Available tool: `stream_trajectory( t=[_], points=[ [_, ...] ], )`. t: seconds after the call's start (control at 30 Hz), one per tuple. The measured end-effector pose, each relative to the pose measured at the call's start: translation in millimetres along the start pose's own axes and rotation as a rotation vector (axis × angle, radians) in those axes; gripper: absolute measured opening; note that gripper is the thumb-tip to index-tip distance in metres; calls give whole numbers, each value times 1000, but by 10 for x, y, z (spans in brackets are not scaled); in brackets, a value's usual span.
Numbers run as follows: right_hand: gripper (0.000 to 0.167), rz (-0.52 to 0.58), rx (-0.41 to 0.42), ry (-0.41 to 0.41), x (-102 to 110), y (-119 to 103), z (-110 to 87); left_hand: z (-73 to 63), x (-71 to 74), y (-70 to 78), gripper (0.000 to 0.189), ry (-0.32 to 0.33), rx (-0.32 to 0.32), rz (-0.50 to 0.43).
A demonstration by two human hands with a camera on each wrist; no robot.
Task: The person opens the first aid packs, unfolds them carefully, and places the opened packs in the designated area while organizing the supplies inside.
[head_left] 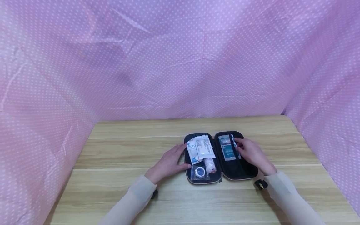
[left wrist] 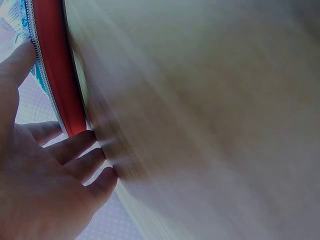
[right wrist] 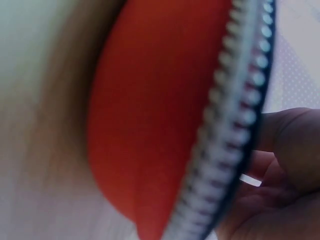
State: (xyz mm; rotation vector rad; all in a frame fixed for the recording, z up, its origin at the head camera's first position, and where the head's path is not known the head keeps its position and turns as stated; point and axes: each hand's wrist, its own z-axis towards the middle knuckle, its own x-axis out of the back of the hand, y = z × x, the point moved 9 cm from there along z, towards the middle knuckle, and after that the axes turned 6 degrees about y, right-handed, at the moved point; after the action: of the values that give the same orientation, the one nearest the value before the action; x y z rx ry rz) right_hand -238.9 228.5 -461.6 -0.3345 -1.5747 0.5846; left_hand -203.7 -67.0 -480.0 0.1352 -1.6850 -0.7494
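Note:
A zip case [head_left: 242, 173], black inside and red outside, lies opened flat on the table. My left hand [head_left: 168, 162] rests against its left edge, with fingers extended and thumb at the rim; the left wrist view shows these fingers along the red side [left wrist: 60, 75]. In the case's right half, a black elastic strap [head_left: 234, 147] crosses teal-and-white packets [head_left: 226, 148]. My right hand [head_left: 251, 152] pinches the packets' right edge beside the strap. The right wrist view shows its curled fingers, partly hidden behind the zipper [right wrist: 215, 135], with a white sliver between them.
The left half holds white packets [head_left: 204, 147], one printed "Surg", a wrapped white roll [head_left: 209, 165] and a round item in a clear bag [head_left: 200, 172]. A zipper pull [head_left: 220, 179] hangs at the front. Pink dotted cloth [head_left: 180, 62] surrounds the wooden table [head_left: 126, 150].

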Motion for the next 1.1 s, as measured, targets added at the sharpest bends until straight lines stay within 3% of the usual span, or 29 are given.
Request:
stream_trajectory(
  t=[0.73, 0.97, 1.1],
  points=[
    [44, 86, 4, 47, 6, -37, 24, -4, -8, -1, 94, -5, 2, 8],
    [44, 77, 86, 180, 126, -296, -72, -1, -15, -6, 93, 0, 3, 8],
    [48, 102, 151, 193, 97, -489, -123, -4, -23, -6, 93, -2, 7, 7]
  ],
)
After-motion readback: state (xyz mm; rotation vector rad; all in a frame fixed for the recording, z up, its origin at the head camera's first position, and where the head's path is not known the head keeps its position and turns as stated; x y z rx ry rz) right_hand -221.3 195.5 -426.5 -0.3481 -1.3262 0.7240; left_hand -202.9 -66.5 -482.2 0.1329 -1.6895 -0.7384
